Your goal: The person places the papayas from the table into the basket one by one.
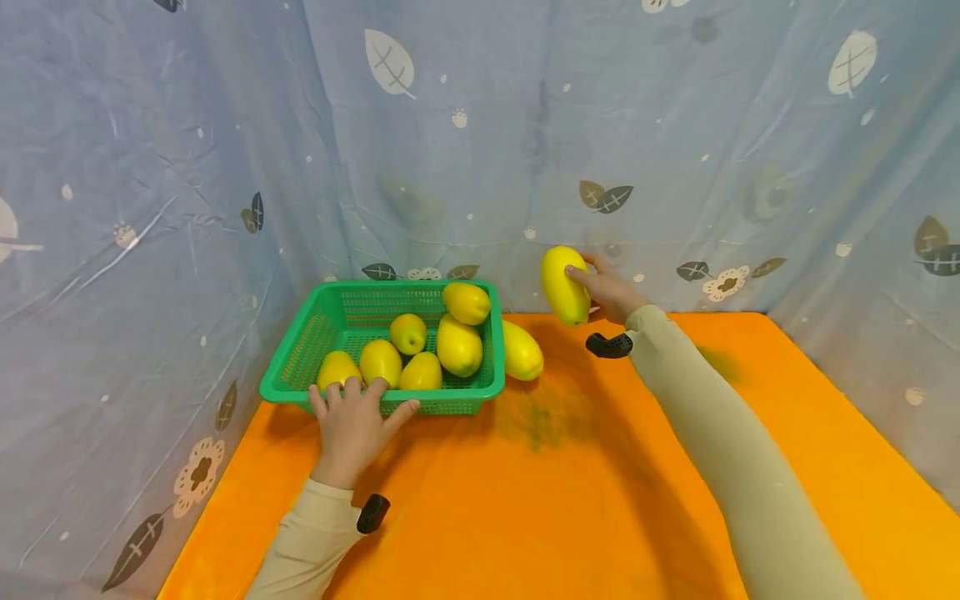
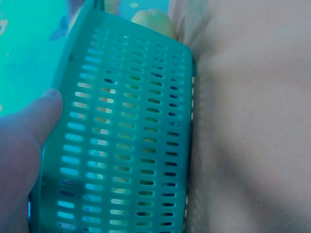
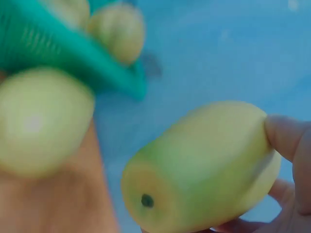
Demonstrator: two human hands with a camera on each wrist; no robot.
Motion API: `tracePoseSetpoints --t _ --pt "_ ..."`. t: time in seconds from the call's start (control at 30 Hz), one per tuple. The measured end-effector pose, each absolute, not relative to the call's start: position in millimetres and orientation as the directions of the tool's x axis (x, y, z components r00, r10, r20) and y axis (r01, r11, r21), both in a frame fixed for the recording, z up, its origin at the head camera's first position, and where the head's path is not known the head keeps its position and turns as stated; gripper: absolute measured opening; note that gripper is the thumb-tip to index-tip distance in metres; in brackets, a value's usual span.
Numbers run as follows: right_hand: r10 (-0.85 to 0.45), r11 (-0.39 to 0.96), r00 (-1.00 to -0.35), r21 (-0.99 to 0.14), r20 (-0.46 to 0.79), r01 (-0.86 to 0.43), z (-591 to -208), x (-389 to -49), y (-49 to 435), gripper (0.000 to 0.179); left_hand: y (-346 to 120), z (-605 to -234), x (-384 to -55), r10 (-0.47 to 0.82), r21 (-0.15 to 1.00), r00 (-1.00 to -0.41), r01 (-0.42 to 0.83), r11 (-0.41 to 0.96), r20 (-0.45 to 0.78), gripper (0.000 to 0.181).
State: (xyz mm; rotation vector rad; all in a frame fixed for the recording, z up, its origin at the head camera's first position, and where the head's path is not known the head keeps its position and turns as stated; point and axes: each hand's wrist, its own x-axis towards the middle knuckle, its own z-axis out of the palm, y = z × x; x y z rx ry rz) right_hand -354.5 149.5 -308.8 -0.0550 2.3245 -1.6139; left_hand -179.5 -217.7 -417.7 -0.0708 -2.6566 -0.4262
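My right hand (image 1: pixel 606 289) holds a large yellow oval fruit (image 1: pixel 564 286) up near the back curtain, above the table. In the right wrist view this fruit (image 3: pixel 204 165) has a greenish end with a dark stem spot, and the thumb presses its side. My left hand (image 1: pixel 352 432) grips the near rim of a green plastic basket (image 1: pixel 491 383), its fingers over the edge. Several yellow fruits (image 1: pixel 460 346) lie inside the basket. Another yellow fruit (image 1: pixel 522 351) rests on the table against the basket's right side. The left wrist view shows the thumb (image 2: pixel 48 104) at the rim; the other fingers are hidden there.
An orange cloth (image 1: pixel 525 517) covers the table. Patterned blue-grey curtains (image 1: pixel 480 150) enclose the back and both sides, and the basket stands close to the back curtain. A dark greenish stain (image 1: pixel 540 425) marks the cloth near the basket.
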Motion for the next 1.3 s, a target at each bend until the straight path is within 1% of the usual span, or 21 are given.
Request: tracePoseSetpoints --t 0.13,0.27,0.4,0.57,0.73,0.87,0.97,1.07,1.3 --pt "-0.232 0.326 -0.953 -0.938 -0.197 0.115 -279 -342 113 0.074 -220 -415 -179 -0.016 0.280 -0.896 0.121 0.952 0.444 0.057" --pt "-0.278 0.296 -0.935 -0.946 -0.218 0.133 -267 -326 69 0.072 -221 -415 -180 -0.015 0.279 -0.895 0.123 0.952 0.445 0.055" --pt "-0.333 0.321 -0.904 -0.934 -0.267 0.157 -272 -312 28 0.070 -222 -415 -180 -0.017 0.279 -0.897 0.119 0.953 0.441 0.055" --pt "-0.368 0.382 -0.877 -0.910 -0.310 0.161 -297 -301 -5 0.071 -220 -417 -180 -0.020 0.270 -0.901 0.109 0.957 0.433 0.056" --pt "-0.375 0.426 -0.855 -0.886 -0.357 0.183 -332 -295 -17 0.076 -216 -420 -177 -0.020 0.267 -0.906 0.104 0.958 0.422 0.056" --pt "-0.368 0.460 -0.867 -0.876 -0.337 0.145 -349 -291 -20 0.077 -215 -422 -177 -0.022 0.274 -0.903 0.107 0.956 0.429 0.056" --pt "-0.354 0.475 -0.884 -0.873 -0.305 0.111 -352 -290 -22 0.076 -215 -422 -178 -0.021 0.274 -0.895 0.115 0.955 0.446 0.056" --pt "-0.345 0.481 -0.890 -0.870 -0.298 0.105 -351 -289 -23 0.075 -215 -420 -178 -0.020 0.275 -0.892 0.118 0.954 0.452 0.057" --pt "-0.358 0.481 -0.882 -0.870 -0.306 0.107 -344 -286 -21 0.076 -216 -417 -176 -0.017 0.280 -0.901 0.116 0.953 0.433 0.058"
